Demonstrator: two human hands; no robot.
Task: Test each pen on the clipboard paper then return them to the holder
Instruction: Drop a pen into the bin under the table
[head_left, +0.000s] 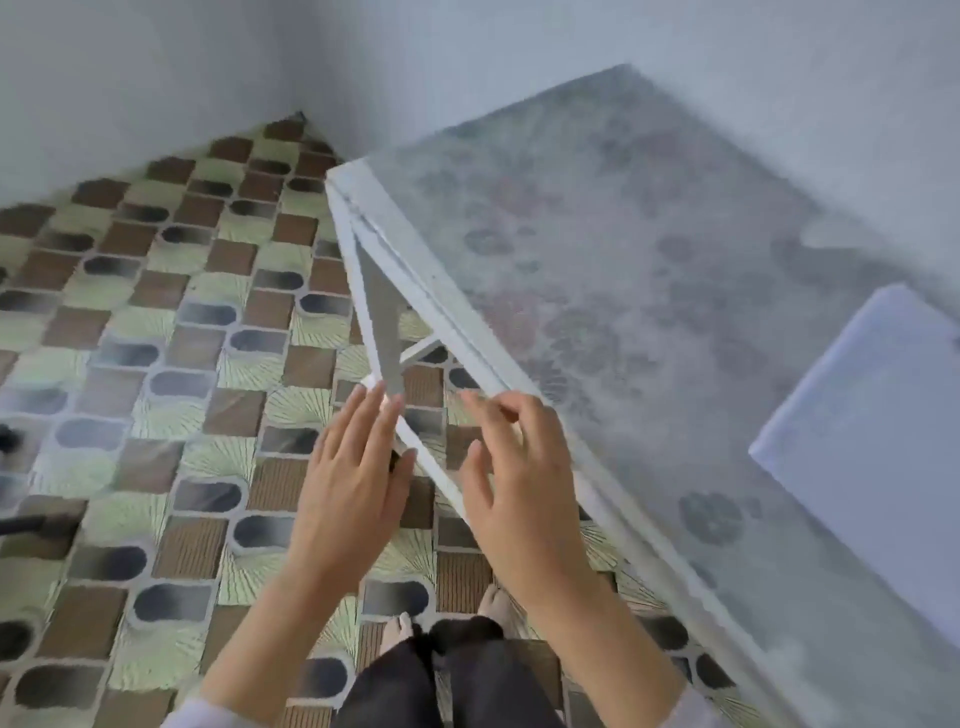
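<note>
Frame is motion-blurred. The person stands at the table (649, 270), both hands out in front and low. Left hand (353, 483): fingers straight and close together, palm down, holding nothing, over the floor (156, 364) just beside the table's white leg (382, 317). Right hand (519, 478): fingers spread and slightly bent, gripping nothing, hovering at the table's near edge; cannot tell if it touches the rim. The two hands are close to each other but apart. The tabletop is grey with a faded flower pattern and a white frame, and it sits tight in a corner of plain white walls (130, 78). A pale sheet (872, 431) lies flat on the table at the far right, cut off by the frame edge and well apart from both hands; too blurred to tell a clip. The floor is patterned in brown squares, dark ovals and green fans. Bare feet (397, 631) and dark trousers (467, 680) show below. A dark blurred shape (31, 525) is at the left edge.
</note>
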